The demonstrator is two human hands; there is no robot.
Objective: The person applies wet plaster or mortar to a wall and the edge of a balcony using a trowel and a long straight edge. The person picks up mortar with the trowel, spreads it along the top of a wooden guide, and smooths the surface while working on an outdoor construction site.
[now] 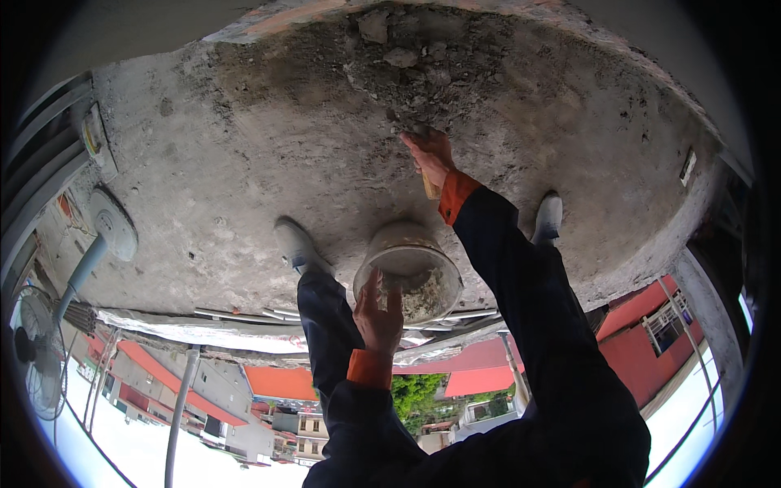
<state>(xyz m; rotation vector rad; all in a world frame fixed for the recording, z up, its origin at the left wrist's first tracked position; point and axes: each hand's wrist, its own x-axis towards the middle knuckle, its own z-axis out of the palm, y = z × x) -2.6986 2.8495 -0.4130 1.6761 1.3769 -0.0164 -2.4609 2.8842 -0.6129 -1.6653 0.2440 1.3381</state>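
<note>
A bucket [409, 272] at the centre of the frame is gripped by its rim in the left hand [377, 313], just below it. Up and to the right, a wooden-handled tool [429, 184] is clasped in the right hand [429, 154], pressed against the rough concrete floor [244, 163].

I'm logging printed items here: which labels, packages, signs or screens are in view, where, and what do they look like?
Sticker: on the pale panel at the far left edge; small rectangle in yellow, green and red.
White slip: on the concrete at the far right; small pale rectangle, too small to tell its kind.
Bucket: gripped by the left hand; round, pale, dirty, no label showing.
No signs or screens.
</note>
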